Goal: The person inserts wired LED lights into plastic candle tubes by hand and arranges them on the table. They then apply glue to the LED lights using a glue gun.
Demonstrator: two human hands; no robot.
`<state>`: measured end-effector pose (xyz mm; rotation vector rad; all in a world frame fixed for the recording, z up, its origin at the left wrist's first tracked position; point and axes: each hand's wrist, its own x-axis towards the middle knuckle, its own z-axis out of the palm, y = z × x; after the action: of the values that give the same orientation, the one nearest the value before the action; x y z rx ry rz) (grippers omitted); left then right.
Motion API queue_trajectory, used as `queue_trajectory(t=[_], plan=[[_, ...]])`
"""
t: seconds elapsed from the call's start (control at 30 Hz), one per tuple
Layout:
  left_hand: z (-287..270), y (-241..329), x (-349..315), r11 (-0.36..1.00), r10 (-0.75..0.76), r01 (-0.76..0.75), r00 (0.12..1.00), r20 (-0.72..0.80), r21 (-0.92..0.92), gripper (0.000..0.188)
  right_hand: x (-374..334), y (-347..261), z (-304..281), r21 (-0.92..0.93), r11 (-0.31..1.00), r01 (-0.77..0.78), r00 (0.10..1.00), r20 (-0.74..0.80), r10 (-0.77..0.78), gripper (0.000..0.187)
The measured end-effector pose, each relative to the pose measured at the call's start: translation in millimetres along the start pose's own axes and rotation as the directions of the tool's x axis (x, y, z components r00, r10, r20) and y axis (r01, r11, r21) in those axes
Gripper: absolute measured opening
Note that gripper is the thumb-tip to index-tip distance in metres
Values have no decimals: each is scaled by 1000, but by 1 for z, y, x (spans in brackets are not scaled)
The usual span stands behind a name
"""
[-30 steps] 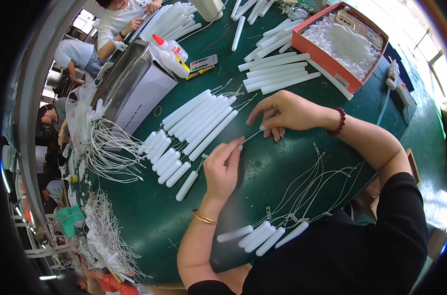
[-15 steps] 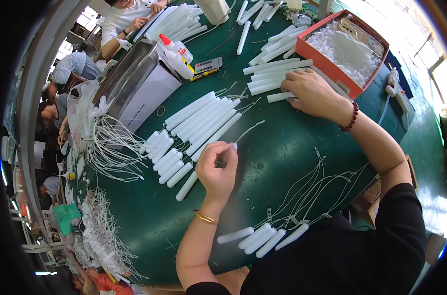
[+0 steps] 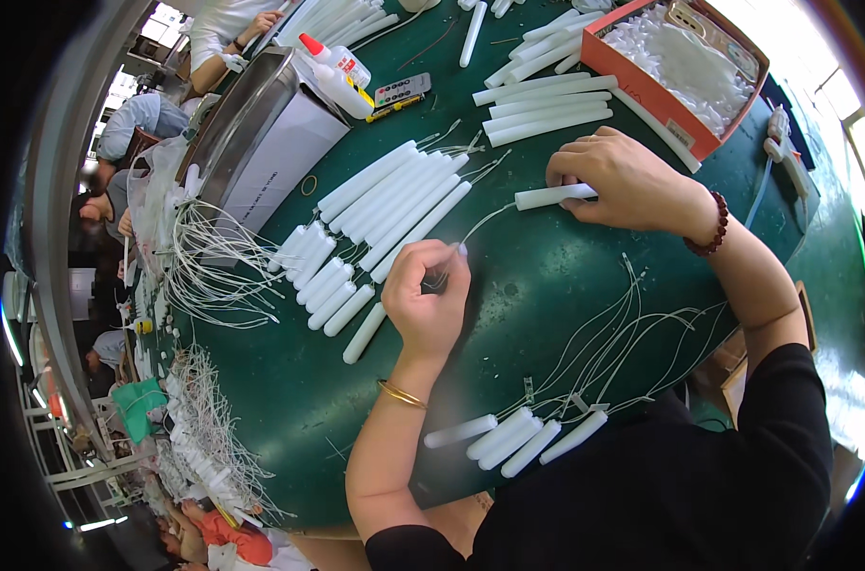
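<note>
My left hand is closed in a pinch on a thin white wire above the middle of the table. My right hand grips a slim white plastic tube, holding it level. The wire's free end meets the tube's left end; whether it is inside cannot be made out. Beside my left hand lies a row of long white tubes with wires at their far ends, and shorter white pieces adjoin them. Beyond my right hand several loose white tubes lie side by side.
White tubes with long wires lie near my body. A red box of small white pieces stands far right, near a glue gun. Glue bottles, a remote and a metal tray are far left. Another person's arm shows behind.
My right hand has drawn a white tube away from the stack, toward the wire. My left hand still pinches the wire, whose free end now meets the tube. The view has shifted slightly.
</note>
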<state>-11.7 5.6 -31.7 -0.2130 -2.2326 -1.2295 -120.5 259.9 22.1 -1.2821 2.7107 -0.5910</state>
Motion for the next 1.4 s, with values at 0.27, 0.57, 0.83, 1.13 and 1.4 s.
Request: queue_trajectory(t=[0.27, 0.57, 0.83, 1.13, 1.4], plan=[[-15, 9, 8, 948, 83, -153, 965, 247, 279, 27, 3, -10, 10, 16, 991, 135, 991, -28, -134, 43], [-94, 4, 18, 882, -124, -102, 891, 437, 460, 30, 2, -6, -2, 109, 993, -42, 993, 115, 29, 20], [-75, -9, 7, 742, 99, -341, 907, 408, 578, 25, 4, -24, 21, 388, 921, -39, 997, 79, 9, 27], [-62, 6, -4, 795, 51, -260, 929, 366, 548, 10, 10, -23, 17, 448, 881, -153, 987, 119, 111, 22], [-64, 9, -10, 870, -76, -99, 941, 330, 483, 7, 7, -7, 25, 445, 893, -72, 996, 86, 37, 17]])
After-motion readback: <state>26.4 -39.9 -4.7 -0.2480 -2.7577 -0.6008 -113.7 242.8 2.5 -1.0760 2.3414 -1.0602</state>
